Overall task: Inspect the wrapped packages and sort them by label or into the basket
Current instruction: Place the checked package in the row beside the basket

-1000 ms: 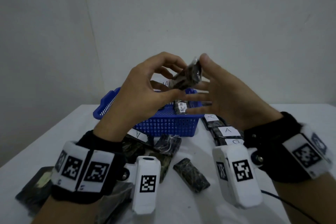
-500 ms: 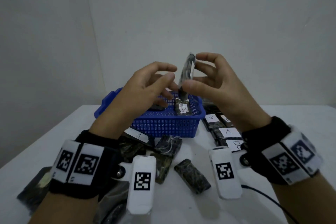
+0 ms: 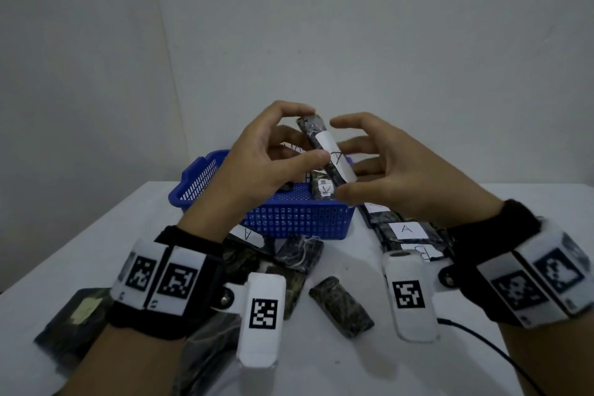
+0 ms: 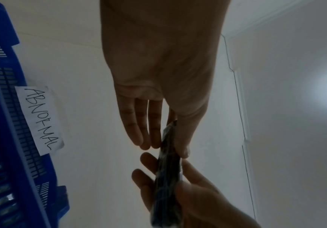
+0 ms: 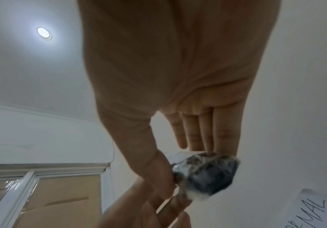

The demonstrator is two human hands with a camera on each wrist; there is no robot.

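We see dim, flat, bluish light in the head view, w/ soft shadows under the wrists on the white table (image 3: 337,363). Light comes from a round ceiling lamp (image 5: 44,33), which glares in the right wrist view and leaves a pale bloom at the left wrist view's right edge. Wide-angle bend at edges. The held package (image 5: 209,174) is motion-blurred; the palms sit backlit, dark.

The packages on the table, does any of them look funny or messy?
Yes, a bit. The row by the right wrist lies tidy, white labels up, showing A and B. The dark packages in front of the blue basket lie jumbled at different angles, and one roll shows no label. Nothing looks torn or spilled.
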